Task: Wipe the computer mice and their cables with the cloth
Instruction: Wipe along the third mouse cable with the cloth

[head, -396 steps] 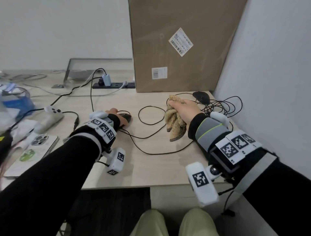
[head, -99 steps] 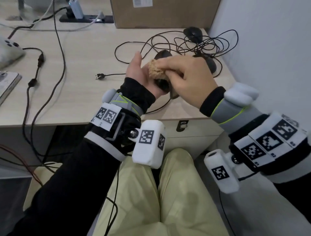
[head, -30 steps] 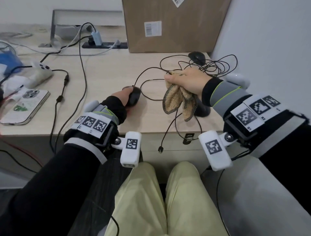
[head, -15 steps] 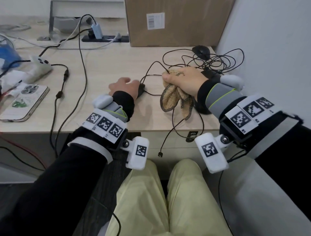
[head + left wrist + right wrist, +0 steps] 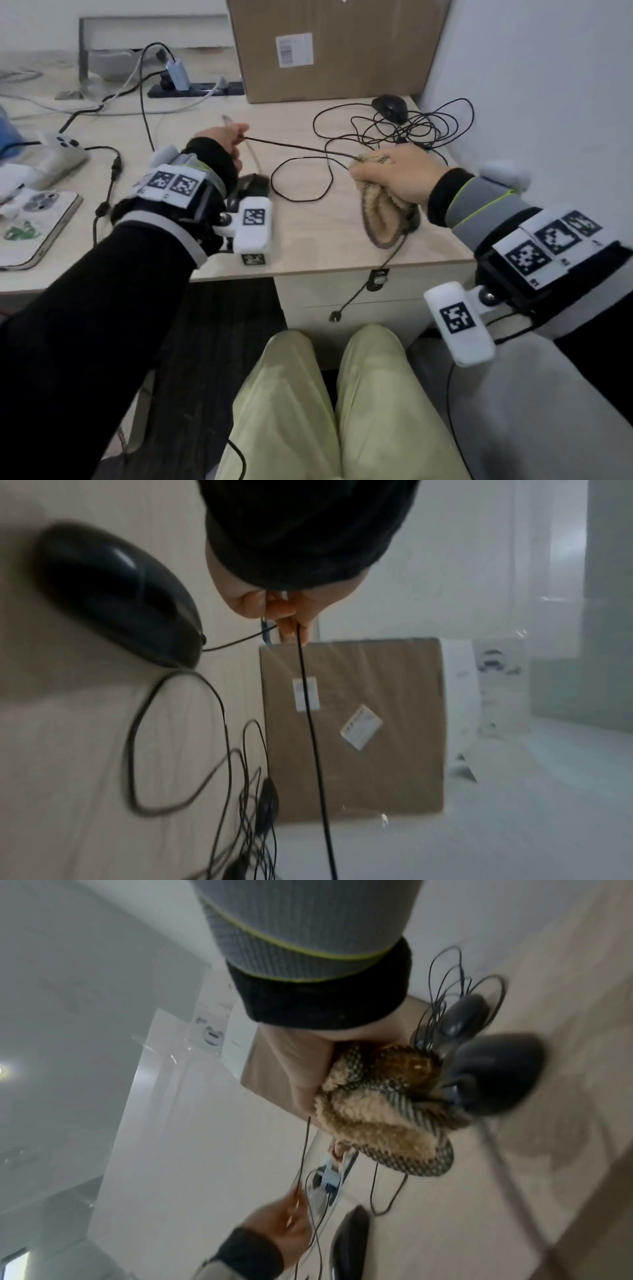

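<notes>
My left hand (image 5: 238, 134) is raised over the desk and pinches a thin black mouse cable (image 5: 294, 147) between thumb and fingertips (image 5: 291, 620). The cable runs taut to my right hand (image 5: 387, 171), which grips the bunched tan cloth (image 5: 380, 212) around it. One black mouse (image 5: 253, 185) lies on the desk below my left wrist, large in the left wrist view (image 5: 116, 593). A second dark mouse (image 5: 493, 1074) sits just beside the cloth. A third mouse (image 5: 390, 108) rests at the back by the box. A USB plug (image 5: 337, 315) dangles over the desk's front edge.
A tangle of black cables (image 5: 424, 130) lies at the back right near the wall. A big cardboard box (image 5: 335, 48) stands behind. A power strip (image 5: 195, 90), a white controller (image 5: 58, 154) and a phone (image 5: 37, 229) occupy the left side.
My left hand has come off the mouse and lifted up and left, pinching the cable and drawing it taut. My right hand with the cloth has sunk closer to the desk.
</notes>
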